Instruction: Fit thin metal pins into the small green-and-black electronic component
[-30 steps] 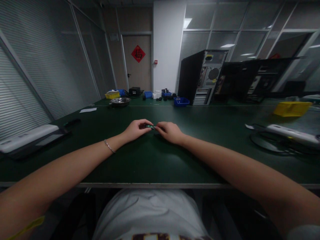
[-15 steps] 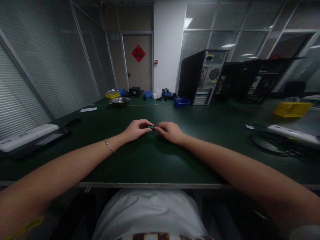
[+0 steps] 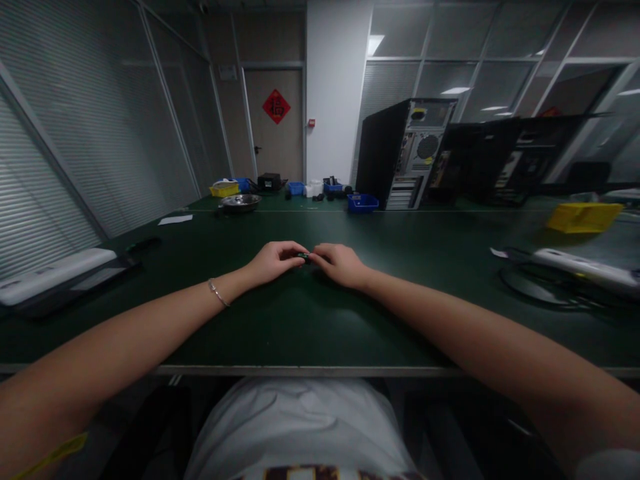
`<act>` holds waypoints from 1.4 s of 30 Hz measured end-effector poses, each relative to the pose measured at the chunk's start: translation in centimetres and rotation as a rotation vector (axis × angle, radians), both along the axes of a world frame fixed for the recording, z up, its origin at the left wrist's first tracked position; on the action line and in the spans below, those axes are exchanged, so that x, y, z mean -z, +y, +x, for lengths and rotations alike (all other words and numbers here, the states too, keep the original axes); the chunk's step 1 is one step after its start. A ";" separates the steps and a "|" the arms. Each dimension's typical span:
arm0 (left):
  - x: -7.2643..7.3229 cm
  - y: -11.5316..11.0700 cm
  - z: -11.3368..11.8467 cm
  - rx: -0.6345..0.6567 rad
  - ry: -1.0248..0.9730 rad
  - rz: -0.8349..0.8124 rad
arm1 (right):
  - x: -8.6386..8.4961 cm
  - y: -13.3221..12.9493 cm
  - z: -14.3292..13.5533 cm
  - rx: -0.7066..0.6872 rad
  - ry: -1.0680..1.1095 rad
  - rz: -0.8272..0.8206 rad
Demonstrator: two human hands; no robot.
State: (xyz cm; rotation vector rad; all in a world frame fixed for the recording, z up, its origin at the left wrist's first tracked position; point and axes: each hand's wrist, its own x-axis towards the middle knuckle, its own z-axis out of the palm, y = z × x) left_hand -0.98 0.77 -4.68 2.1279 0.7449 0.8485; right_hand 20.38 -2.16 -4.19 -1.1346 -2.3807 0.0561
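Between my two hands, a little above or on the green tabletop (image 3: pixel 300 327), is a small green circuit board (image 3: pixel 303 256) with a dark part at its right end. My left hand (image 3: pixel 277 261), a bracelet at its wrist, pinches the board from the left with thumb and fingers. From the right, my right hand (image 3: pixel 341 263) closes thumb and fingers on the board's dark end. Fingertips hide much of the piece, so its exact kind is too small to tell.
A black computer tower (image 3: pixel 407 153) stands at the back right, beside a blue bin (image 3: pixel 363 203). A metal bowl (image 3: pixel 241 203) is at the back left. White devices lie left (image 3: pixel 55 273) and right (image 3: pixel 585 267), the right one among black cables. A yellow bin (image 3: pixel 585 218) sits far right.
The small board has tilted, so less of its green face shows. Both hands stay in nearly the same place and keep their hold.
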 end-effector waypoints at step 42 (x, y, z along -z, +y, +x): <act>-0.8 -0.7 0.7 -0.038 -0.207 -0.069 | -0.2 -0.1 0.0 -0.021 0.142 -0.106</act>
